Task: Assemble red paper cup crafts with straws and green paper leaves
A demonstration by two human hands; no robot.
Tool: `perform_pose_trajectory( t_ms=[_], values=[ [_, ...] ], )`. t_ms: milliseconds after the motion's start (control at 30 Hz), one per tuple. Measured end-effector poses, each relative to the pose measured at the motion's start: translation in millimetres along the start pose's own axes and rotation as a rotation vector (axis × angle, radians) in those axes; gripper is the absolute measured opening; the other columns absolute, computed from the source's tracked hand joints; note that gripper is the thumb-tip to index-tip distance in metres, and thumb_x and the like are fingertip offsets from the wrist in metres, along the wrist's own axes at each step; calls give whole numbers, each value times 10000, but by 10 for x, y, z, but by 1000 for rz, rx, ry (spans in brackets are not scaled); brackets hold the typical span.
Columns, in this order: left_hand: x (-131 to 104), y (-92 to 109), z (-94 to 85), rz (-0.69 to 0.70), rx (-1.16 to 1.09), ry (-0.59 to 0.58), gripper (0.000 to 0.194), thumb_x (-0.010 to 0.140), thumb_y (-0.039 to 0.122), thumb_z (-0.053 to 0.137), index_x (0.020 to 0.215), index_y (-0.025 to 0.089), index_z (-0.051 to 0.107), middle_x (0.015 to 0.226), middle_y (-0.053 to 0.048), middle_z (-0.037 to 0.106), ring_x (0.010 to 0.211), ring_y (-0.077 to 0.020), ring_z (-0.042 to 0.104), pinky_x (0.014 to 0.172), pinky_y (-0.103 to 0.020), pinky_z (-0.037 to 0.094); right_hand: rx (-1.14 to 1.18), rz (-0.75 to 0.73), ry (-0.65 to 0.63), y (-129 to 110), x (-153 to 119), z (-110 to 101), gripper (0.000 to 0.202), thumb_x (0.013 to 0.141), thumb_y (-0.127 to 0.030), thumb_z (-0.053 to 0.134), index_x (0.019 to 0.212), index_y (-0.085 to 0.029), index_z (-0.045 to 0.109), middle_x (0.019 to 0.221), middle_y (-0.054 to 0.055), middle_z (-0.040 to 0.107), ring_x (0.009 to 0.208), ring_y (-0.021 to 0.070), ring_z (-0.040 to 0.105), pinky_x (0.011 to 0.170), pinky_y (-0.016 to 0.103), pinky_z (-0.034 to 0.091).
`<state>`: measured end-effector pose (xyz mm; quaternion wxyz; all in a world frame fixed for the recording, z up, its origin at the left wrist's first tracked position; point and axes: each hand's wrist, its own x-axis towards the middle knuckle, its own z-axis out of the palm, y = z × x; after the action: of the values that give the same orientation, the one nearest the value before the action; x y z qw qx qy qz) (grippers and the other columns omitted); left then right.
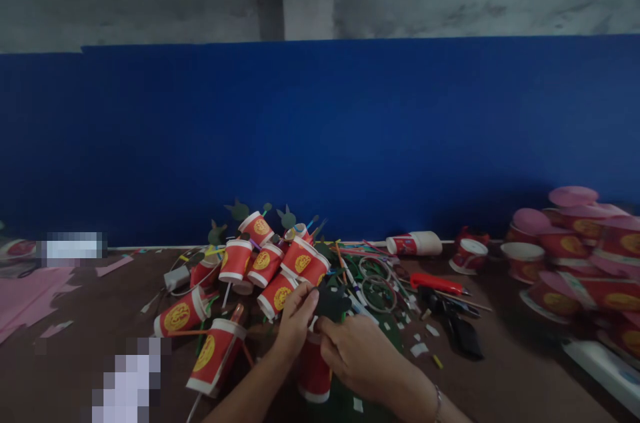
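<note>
Left hand pinches edge of dark, flat, jagged cutout, thumb against finger. Right hand is curled, fingertips at white rim of smooth, tapered red paper cup; can't tell whether it grips cup or cutout. Cup sits roughly upright just below cutout. Beyond: heaped printed paper cups, thin coiled loops, white scraps.

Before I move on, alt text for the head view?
A left hand and right hand meet at the top of a red cup, beside a dark cutout, over a table. Similar cups are heaped left, more with pink discs far right, before a blue wall.
</note>
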<state>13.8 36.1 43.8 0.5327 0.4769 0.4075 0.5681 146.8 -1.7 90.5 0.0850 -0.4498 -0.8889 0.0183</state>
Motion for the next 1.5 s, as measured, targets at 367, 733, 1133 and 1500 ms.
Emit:
perform_pose_trajectory(
  t_ms=[367, 733, 1133, 1500],
  values=[
    [-89, -42, 81, 37, 158, -122, 307, 758, 463, 560, 641, 196, 468, 580, 57, 354, 541, -107, 322, 494, -216, 278, 104, -34, -216, 105, -17, -52, 303, 845, -89, 383, 847, -128, 683, 823, 104, 727, 693, 191, 656, 577, 275, 361],
    [-144, -42, 107, 173, 333, -203, 211, 854, 327, 450, 706, 183, 491, 660, 29, 425, 648, -138, 389, 600, -240, 311, 69, 154, -324, -15, 44, -166, 240, 762, -129, 516, 835, -132, 744, 840, 143, 743, 769, 238, 692, 575, 243, 414],
    [-89, -87, 29, 131, 211, -153, 255, 810, 402, 541, 694, 175, 548, 623, 34, 436, 606, -126, 394, 564, -227, 319, 46, 173, -239, -85, 15, -196, 251, 804, -113, 484, 811, -170, 728, 805, 117, 745, 753, 228, 703, 572, 236, 408],
    [-1, -110, -18, 11, -185, 109, 390, 650, 511, 726, 672, 171, 535, 559, 70, 400, 495, -64, 330, 461, -174, 275, 484, 385, 432, 343, 82, 12, 244, 786, -302, 516, 982, -169, 575, 853, 65, 670, 684, 179, 609, 629, 266, 442]
  ],
)
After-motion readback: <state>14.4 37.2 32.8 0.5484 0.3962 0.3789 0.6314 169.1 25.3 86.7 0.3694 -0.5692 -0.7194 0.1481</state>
